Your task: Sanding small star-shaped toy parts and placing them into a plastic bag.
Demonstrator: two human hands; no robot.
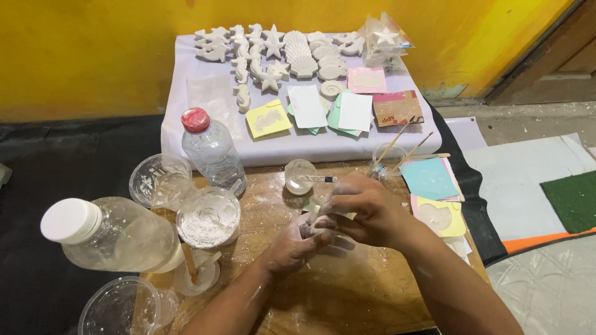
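My left hand [290, 243] and my right hand [360, 208] meet over the middle of a wooden board [347, 291]. Together they grip a small white plaster piece [320, 218]; my right fingers pinch its top and my left palm cups it from below. What the piece depicts is hidden by my fingers. Just beyond my hands lies a small round clear lid [299, 175] with a thin stick across it.
Left of my hands stand a cup of white powder [208, 217], an empty plastic cup [160, 180], a red-capped bottle [212, 151] and a lying white-capped bottle [112, 232]. Coloured cards [434, 186] lie right. White plaster shapes [279, 56] rest on a covered stand behind.
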